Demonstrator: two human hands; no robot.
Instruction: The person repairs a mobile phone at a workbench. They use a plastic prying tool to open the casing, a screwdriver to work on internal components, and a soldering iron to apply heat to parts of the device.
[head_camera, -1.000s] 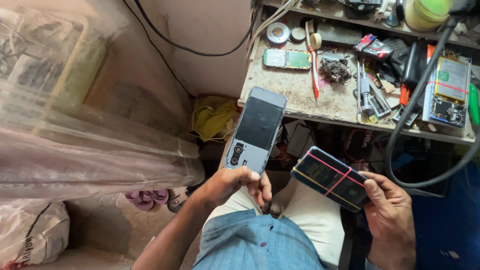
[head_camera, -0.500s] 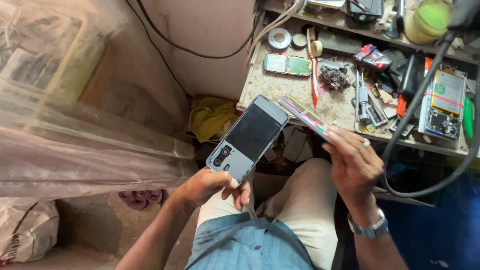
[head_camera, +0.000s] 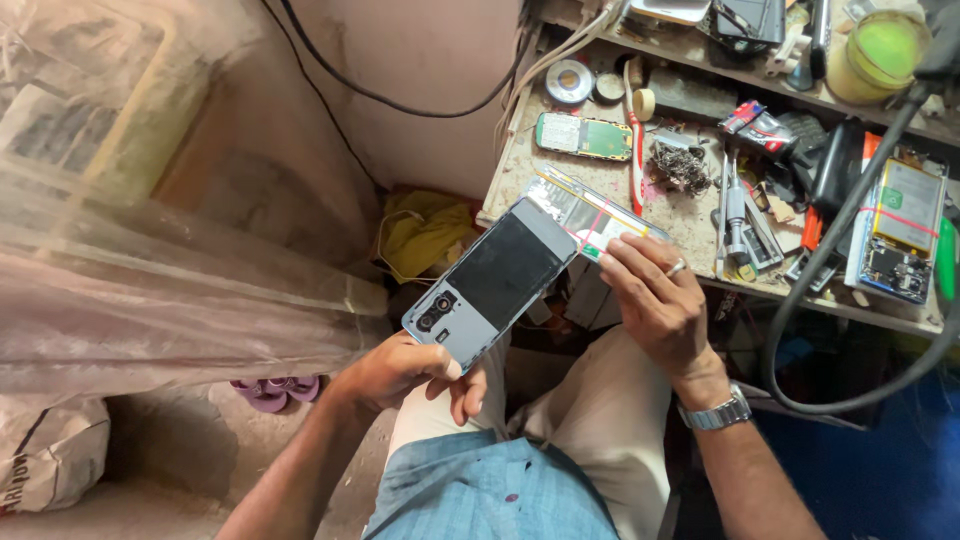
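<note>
Phone (head_camera: 492, 286) in grey, back side up, was gripped at its near end by the left hand (head_camera: 405, 368), fingers curled under it and thumb on the edge, with the camera cluster close to the hand and the far end tilted up toward the workbench (head_camera: 700, 240). The right hand (head_camera: 655, 300) was closed on a second flat device (head_camera: 590, 215), pinched between fingertips and thumb at its near edge; this piece was bound with thin red and yellow bands and lay just beyond the far end of the grey phone, touching or nearly touching it, over the near left corner of the bench. A ring sat on one finger of the right hand and a metal watch (head_camera: 718, 411) on that wrist.

On the bench, further off, lay a green circuit board (head_camera: 583, 136), a red-handled toothbrush (head_camera: 636, 140), a clump of dark tangled scrap (head_camera: 683, 165), tweezers and metal tools (head_camera: 740, 215), and to the right an opened phone (head_camera: 897, 245) with its battery showing. A thick black cable (head_camera: 850, 215) looped down at the right. A green tub (head_camera: 880, 52) stood at the far right. A yellow cloth (head_camera: 425, 232) lay under the bench, clear plastic sheeting (head_camera: 150, 290) to the left
</note>
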